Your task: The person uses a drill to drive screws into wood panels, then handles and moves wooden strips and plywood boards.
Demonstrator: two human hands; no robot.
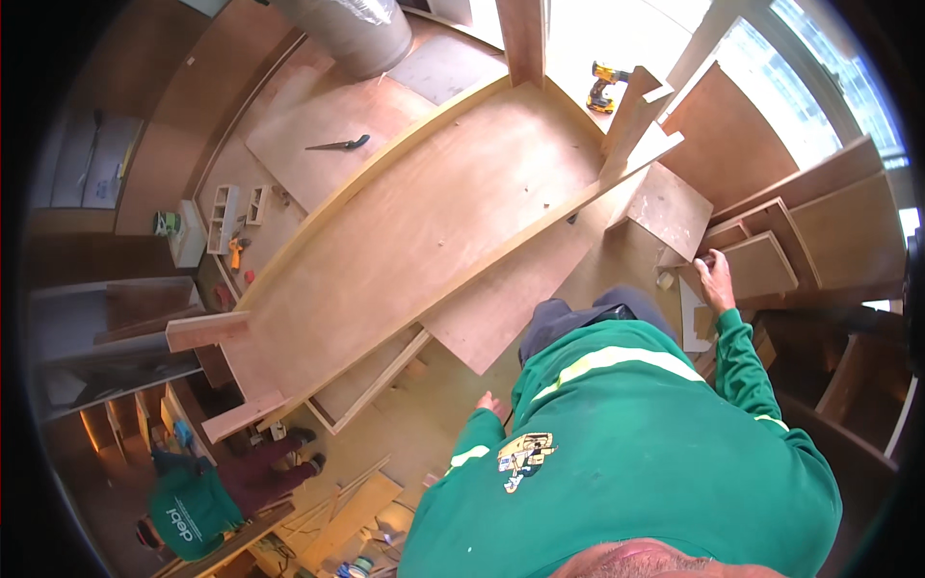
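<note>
Reaching out to the right, my right hand (715,279) has its fingers curled round something small and dark that I cannot make out. It is beside the corner of a small plywood box or stool (667,209) and near a stack of wooden panels (761,265). My left hand (491,403) is low beside my body, fingers loosely apart with nothing visible in them, partly hidden by the sleeve. Ahead of me lies a large shallow wooden frame (424,207) with a plywood bottom, raised rims and upright posts. A few small dark bits lie on it.
A yellow-black cordless drill (602,89) is past the frame's far right end. A handsaw (339,144) lies beyond its far rim. A plywood sheet (511,303) sticks out under the near rim. At lower left, a co-worker in green (198,511) is by scrap boards (352,520).
</note>
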